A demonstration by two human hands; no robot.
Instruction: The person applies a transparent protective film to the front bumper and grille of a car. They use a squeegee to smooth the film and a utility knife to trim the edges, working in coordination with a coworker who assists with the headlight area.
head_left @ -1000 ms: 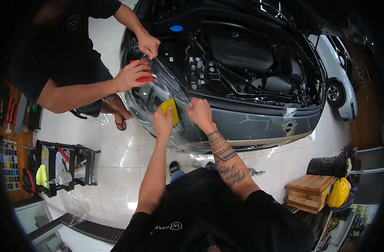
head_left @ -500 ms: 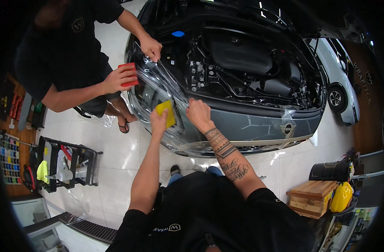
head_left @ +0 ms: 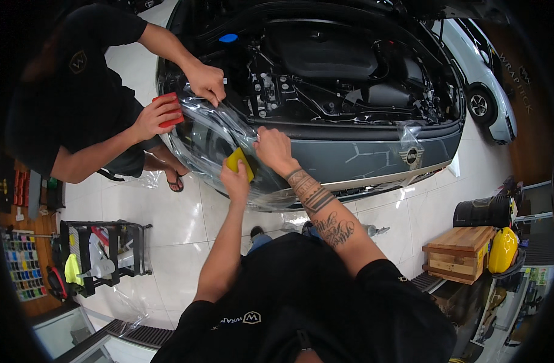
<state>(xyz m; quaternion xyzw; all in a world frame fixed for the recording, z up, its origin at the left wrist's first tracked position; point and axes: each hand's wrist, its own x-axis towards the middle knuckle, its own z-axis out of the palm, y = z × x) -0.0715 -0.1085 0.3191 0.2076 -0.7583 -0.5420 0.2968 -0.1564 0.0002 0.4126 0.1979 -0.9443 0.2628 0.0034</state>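
Observation:
My left hand (head_left: 234, 181) grips a yellow squeegee (head_left: 242, 162) and presses it against clear film (head_left: 228, 124) over the car's front corner, beside the headlight (head_left: 198, 143). With closed fingers, my right hand (head_left: 273, 147) pinches the film's edge at the front rim of the engine bay. Across the corner, a co-worker holds a red squeegee (head_left: 172, 110) flat on the film. The co-worker's other hand (head_left: 205, 83) closes on the film higher up. The film looks wrinkled and shiny between these hands.
The uncovered engine (head_left: 319, 51) lies beyond the grey front panel (head_left: 343, 158). A black cart (head_left: 135, 245) stands on the left, a wooden box (head_left: 455, 254) and yellow container (head_left: 502, 250) on the right. Another car (head_left: 471, 66) is parked at the far right.
My view has shifted, so the car sits higher and further left. Against the car, the yellow squeegee has moved right and toward me, nearer my right hand, which still grips the film.

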